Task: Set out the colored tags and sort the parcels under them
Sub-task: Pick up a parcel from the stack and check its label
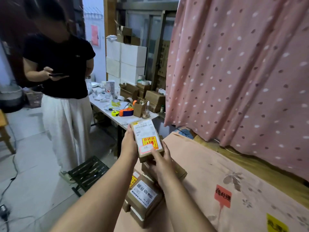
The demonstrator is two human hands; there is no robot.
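Note:
I hold a small brown cardboard parcel (147, 138) up in front of me, its white shipping label and a yellow-and-red fragile sticker facing me. My left hand (129, 144) grips its left edge. My right hand (159, 160) holds its lower right corner, thumb on the label. Below lies a pile of several brown parcels (143, 196) on the pink floral sheet (209, 173). A red tag (222, 195) with black writing lies on the sheet to the right. A yellow tag (275, 223) lies nearer me at the lower right.
A person in a black top (63, 64) stands at the left with a phone. A white table (117, 114) behind holds tape dispensers, a measuring tape and open cartons. A pink dotted curtain (242, 72) hangs at the right. A black metal stool (88, 171) stands on the floor.

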